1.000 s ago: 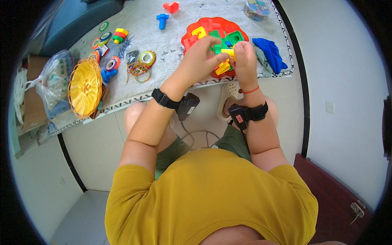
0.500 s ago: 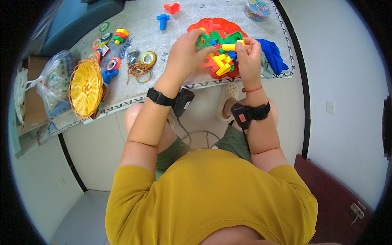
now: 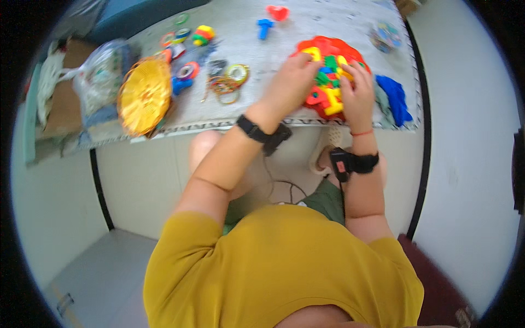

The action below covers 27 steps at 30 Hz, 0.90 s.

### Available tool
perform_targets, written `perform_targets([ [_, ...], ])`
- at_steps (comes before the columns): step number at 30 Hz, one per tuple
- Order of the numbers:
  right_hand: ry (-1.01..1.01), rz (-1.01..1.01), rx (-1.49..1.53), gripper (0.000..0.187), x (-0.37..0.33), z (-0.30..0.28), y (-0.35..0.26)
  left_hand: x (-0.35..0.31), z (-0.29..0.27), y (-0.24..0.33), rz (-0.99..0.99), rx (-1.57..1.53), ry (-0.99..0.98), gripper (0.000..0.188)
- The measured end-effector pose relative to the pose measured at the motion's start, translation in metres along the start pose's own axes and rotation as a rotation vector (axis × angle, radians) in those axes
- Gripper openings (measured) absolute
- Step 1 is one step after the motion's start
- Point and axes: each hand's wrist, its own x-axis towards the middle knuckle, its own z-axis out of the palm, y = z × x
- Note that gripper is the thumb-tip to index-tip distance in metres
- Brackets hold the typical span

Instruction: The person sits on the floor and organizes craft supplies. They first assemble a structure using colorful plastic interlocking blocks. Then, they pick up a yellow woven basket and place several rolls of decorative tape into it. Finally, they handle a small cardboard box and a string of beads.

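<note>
A red scalloped tray (image 3: 358, 53) on the table holds a heap of red, green, blue and yellow plastic nuts and bolts. My left hand (image 3: 292, 82) is at its left side, fingers closed on a yellow toy nut (image 3: 312, 53). Over the tray's right side, my right hand (image 3: 359, 90) has its fingers curled round a yellow toy bolt (image 3: 342, 61), partly covered by them. Several yellow pieces (image 3: 332, 104) lie at the tray's near edge. Motion blurs the finger details.
Beyond the tray lie a blue bolt (image 3: 264, 28) and a red piece (image 3: 278, 13). Leftward are a stacked nut toy (image 3: 203, 35), tape rolls (image 3: 237, 73), a yellow woven basket (image 3: 144, 97) and a plastic bag (image 3: 104, 74). Blue cloth (image 3: 395, 101) and a clear tub (image 3: 386, 36) sit right.
The whole view has shifted, so the table sits farther right and lower. My left hand now has a yellow nut at its fingertips. The yellow bolt in my right hand has turned from level to steep.
</note>
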Motion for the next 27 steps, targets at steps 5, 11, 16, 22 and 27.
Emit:
perform_targets([
  [5,-0.076,0.016,-0.087,0.017,0.005,-0.012,-0.02,-0.01,0.001,-0.002,-0.009,0.011,-0.101,0.017],
  [11,-0.041,0.155,0.074,0.015,0.003,-0.009,-0.023,-0.014,-0.002,0.0,-0.108,0.132,-0.118,0.018],
  [16,-0.056,0.047,0.023,0.015,0.002,-0.006,-0.022,-0.013,-0.015,-0.014,-0.067,0.116,0.041,0.03],
  [22,0.054,0.053,0.084,0.014,0.01,-0.005,-0.024,-0.029,-0.074,-0.101,-0.496,0.52,-0.048,0.064],
  [27,0.083,0.006,0.108,0.011,0.023,0.003,-0.023,-0.038,-0.107,-0.171,-0.693,0.555,0.0,0.077],
])
